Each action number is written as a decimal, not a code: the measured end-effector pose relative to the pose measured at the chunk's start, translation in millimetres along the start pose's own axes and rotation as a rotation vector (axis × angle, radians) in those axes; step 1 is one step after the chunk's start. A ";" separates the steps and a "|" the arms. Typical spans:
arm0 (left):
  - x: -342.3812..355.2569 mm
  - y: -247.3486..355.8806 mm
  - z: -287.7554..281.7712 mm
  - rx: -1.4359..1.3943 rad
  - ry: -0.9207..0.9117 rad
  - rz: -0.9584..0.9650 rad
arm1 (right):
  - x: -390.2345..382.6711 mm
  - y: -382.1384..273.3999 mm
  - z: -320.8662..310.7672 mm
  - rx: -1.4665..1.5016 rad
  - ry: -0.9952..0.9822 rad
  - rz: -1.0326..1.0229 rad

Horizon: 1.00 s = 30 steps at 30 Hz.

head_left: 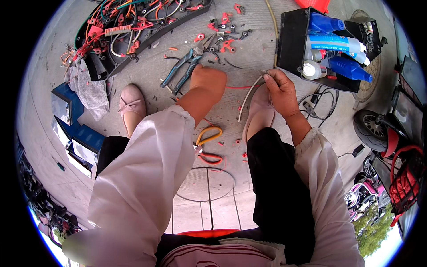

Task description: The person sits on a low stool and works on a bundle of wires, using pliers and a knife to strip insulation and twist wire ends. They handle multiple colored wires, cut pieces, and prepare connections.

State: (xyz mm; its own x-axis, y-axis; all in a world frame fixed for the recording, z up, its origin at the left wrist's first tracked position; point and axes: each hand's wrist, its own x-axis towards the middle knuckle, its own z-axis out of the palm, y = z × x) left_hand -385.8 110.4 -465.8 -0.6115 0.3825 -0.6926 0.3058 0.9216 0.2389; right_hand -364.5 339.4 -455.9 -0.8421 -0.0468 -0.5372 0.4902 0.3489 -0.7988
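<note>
My right hand pinches the upper end of a short whitish cable between thumb and fingers; the cable curves down over my right shoe. My left hand is curled into a fist beside the pliers with blue and black handles, which lie on the ground with the handles apart. Whatever this hand grips is hidden under its back. A thin red wire runs from beside the left hand toward the right shoe. Yellow-and-red-handled scissors lie between my feet.
A black tray of tangled wires and red clamps stands at the far left. Several red clamps lie loose ahead. At far right, a black box holds blue and white bottles. A grey cloth, blue boxes and black cord lie around.
</note>
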 end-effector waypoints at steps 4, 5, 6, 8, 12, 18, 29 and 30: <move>-1.7 -18.9 1.5 0.095 0.052 0.063 | 4.8 9.6 -14.4 -0.182 0.106 -0.051; -2.5 -20.7 2.5 0.109 0.078 0.073 | 5.0 8.3 -13.4 -0.209 0.102 -0.066; -3.4 -20.8 3.8 0.080 0.091 0.068 | 5.2 6.9 -12.3 -0.235 0.097 -0.080; -5.9 -19.9 6.5 0.022 0.117 0.057 | 5.6 3.6 -9.8 -0.292 0.086 -0.109; -7.1 -18.5 9.8 0.007 0.138 0.056 | 4.1 -6.1 1.0 -0.413 0.066 -0.214; -6.7 -26.5 18.0 -0.088 0.095 -0.009 | 4.1 -21.7 33.6 -0.779 -0.098 -0.419; -8.7 -18.0 12.5 -0.268 -0.051 -0.245 | 2.0 10.2 66.3 -1.118 -0.335 -0.581; -8.0 -18.5 13.3 -0.283 -0.059 -0.265 | 1.8 8.5 67.7 -1.121 -0.347 -0.597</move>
State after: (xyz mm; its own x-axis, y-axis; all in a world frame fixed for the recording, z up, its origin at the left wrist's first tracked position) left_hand -376.9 89.4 -473.7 -0.5965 0.1315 -0.7918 -0.0754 0.9729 0.2184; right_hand -346.6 278.9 -482.0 -0.6795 -0.6409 -0.3571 -0.5275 0.7651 -0.3693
